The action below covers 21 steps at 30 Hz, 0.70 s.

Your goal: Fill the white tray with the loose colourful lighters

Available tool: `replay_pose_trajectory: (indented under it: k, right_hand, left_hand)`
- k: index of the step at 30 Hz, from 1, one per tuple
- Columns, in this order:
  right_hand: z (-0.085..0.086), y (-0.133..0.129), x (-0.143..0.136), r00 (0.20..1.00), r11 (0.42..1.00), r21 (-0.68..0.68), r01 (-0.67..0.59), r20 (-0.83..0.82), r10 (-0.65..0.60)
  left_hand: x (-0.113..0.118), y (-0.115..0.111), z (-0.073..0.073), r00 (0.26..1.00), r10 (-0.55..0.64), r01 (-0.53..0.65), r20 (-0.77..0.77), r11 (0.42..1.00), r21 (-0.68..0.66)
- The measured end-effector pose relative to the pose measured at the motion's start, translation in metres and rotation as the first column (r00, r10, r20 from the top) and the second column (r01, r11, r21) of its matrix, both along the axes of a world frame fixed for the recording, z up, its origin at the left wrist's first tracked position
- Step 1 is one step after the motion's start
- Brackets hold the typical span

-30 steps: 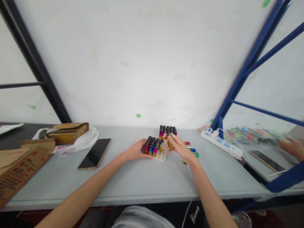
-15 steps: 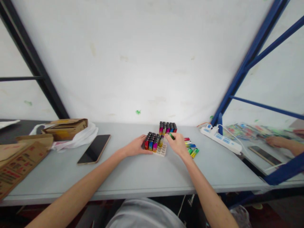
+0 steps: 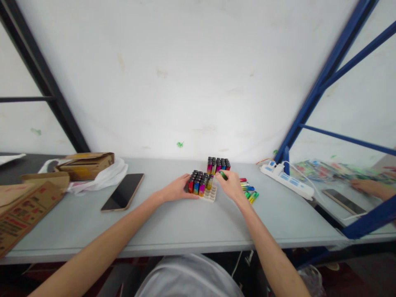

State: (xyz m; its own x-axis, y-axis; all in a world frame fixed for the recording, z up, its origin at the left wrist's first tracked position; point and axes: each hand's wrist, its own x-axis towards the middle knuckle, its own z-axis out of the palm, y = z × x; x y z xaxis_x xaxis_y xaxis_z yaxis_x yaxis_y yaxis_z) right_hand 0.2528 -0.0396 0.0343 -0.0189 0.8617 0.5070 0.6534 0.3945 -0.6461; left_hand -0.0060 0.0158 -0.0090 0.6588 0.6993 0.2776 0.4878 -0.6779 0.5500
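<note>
Several shiny lighters with black tops and rainbow-coloured bodies stand upright in a white holed tray. Bare holes show along the tray's right side. My left hand grips the tray's left end, fingers behind and thumb along the front. Just right of the tray, above the table, my right hand is closed on a green lighter. A second block of upright lighters stands behind. Loose lighters, among them a yellow-green one, lie on the table to the right of my right hand.
A dark phone lies on the grey table at left. Further left are cardboard boxes and a white plastic bag. A power strip lies at right beside a blue frame post. Beyond it a co-worker's hand shows near another phone.
The view has shifted slightly. Both hands stay in nearly the same place, the left at the tray and the right with the green lighter beside it.
</note>
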Motion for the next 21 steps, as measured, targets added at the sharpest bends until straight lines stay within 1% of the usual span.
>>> replay_pose_trajectory:
  k: [2, 4, 7, 10, 11, 12, 14, 16, 18, 21]
  right_hand:
    - [-0.002, 0.002, 0.000, 1.000, 1.000, 0.003, 0.021, 0.008, -0.021]
    - [-0.003, 0.003, 0.001, 1.000, 1.000, -0.005, 0.007, 0.028, -0.006]
    - [-0.002, 0.003, 0.004, 0.995, 0.994, -0.060, -0.095, 0.033, 0.097]
    - [0.002, 0.001, 0.011, 0.977, 0.965, -0.152, -0.213, -0.016, 0.213]
    - [0.003, 0.001, 0.013, 0.969, 0.955, -0.163, -0.247, -0.020, 0.247]
    - [0.005, 0.000, 0.016, 0.961, 0.949, -0.151, -0.275, -0.004, 0.278]
    - [0.010, -0.001, 0.021, 0.944, 0.948, -0.082, -0.308, 0.093, 0.315]
    - [0.014, -0.003, 0.023, 0.928, 0.952, -0.032, -0.306, 0.213, 0.305]
    - [0.016, -0.005, 0.024, 0.913, 0.952, -0.076, -0.295, 0.270, 0.304]
    - [0.017, -0.007, 0.022, 0.906, 0.931, -0.194, -0.309, 0.239, 0.351]
  left_hand:
    - [0.000, 0.000, 0.000, 1.000, -0.003, 0.003, 0.007, 1.000, 0.006]
    - [0.000, 0.000, 0.000, 1.000, -0.003, 0.003, 0.011, 1.000, 0.008]
    - [0.001, 0.000, 0.001, 1.000, -0.003, 0.003, 0.007, 1.000, 0.007]
    - [0.001, -0.001, 0.001, 1.000, -0.002, 0.002, 0.007, 1.000, 0.010]
    - [0.001, -0.001, 0.001, 1.000, -0.002, 0.002, 0.003, 1.000, 0.011]
    - [0.001, -0.001, 0.001, 1.000, -0.001, 0.001, 0.000, 1.000, 0.013]
    - [0.001, -0.001, 0.001, 1.000, 0.002, -0.002, -0.004, 1.000, 0.016]
    - [0.001, -0.001, 0.000, 1.000, 0.000, 0.000, 0.000, 1.000, 0.015]
    - [0.002, -0.001, 0.000, 1.000, -0.005, 0.005, 0.011, 1.000, 0.013]
    - [0.002, -0.001, 0.001, 1.000, -0.011, 0.010, 0.025, 1.000, 0.016]
